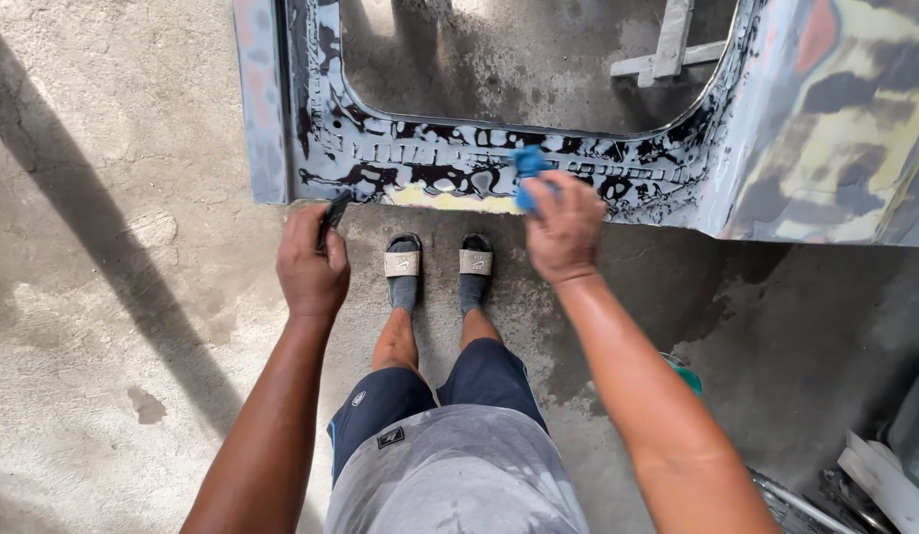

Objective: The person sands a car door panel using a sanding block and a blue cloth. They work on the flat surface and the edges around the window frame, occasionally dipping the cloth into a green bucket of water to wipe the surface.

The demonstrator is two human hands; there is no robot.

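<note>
Car door panel (598, 158) is standing on its edge on the concrete floor (103, 297), right in front of the person's feet, window cutout facing up the frame. Its bottom edge runs left to right just past the toes of the sandals (439, 262), and the left end stops a bit beyond the left hand (313, 267), so everything further left is open floor with a long diagonal shadow across it. On the right the panel carries on out of frame, and the lower right corner is crowded with some pale scrap pieces (879, 480) and a bit of a teal container (685, 374) tucked behind the right forearm.

Surface of the panel is a mess of grey primer with black wet-looking blotches and streaks along the lower sill, a yellowish filler strip at the very bottom edge, and patchy yellow, grey and reddish areas on the right part.

Right hand (563, 229) has its grip clenched on a blue pad (528, 170) that's pressed against the blotchy sill. Left hand is closed round a small dark flat tool (333, 213), held just off the panel's lower left corner, not clearly touching it. Floor under the panel looks damp and darker to the right.
</note>
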